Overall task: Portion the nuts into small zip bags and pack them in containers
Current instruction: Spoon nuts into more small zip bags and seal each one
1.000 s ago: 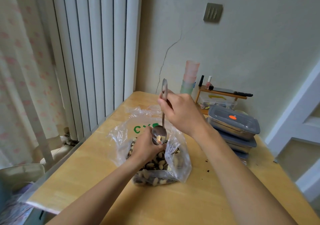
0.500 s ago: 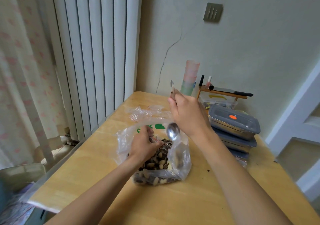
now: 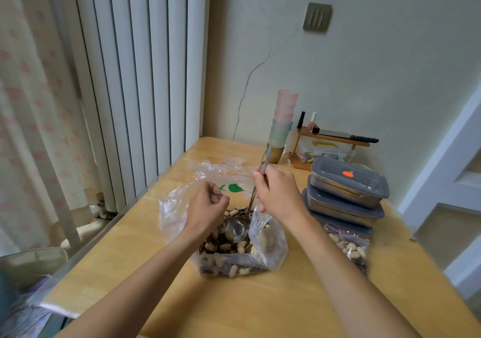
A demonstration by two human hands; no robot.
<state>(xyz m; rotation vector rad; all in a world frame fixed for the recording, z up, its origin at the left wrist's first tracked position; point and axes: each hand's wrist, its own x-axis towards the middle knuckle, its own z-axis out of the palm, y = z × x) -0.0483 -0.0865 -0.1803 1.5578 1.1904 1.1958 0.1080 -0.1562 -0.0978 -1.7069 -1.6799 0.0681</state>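
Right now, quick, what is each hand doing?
Left hand: closed, pinching thin clear plastic, apparently a small zip bag.
Right hand: closed around the spoon, bowl down in the bag of nuts.

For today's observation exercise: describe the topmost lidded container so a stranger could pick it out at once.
On the light wooden table, look right of the clear plastic bag of nuts to the stack of metal containers. The topmost steel container with a grey lid alone shows an orange dot.

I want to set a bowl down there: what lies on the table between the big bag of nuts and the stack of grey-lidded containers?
In the head view, only bare table, crossed above by the right hand and forearm.
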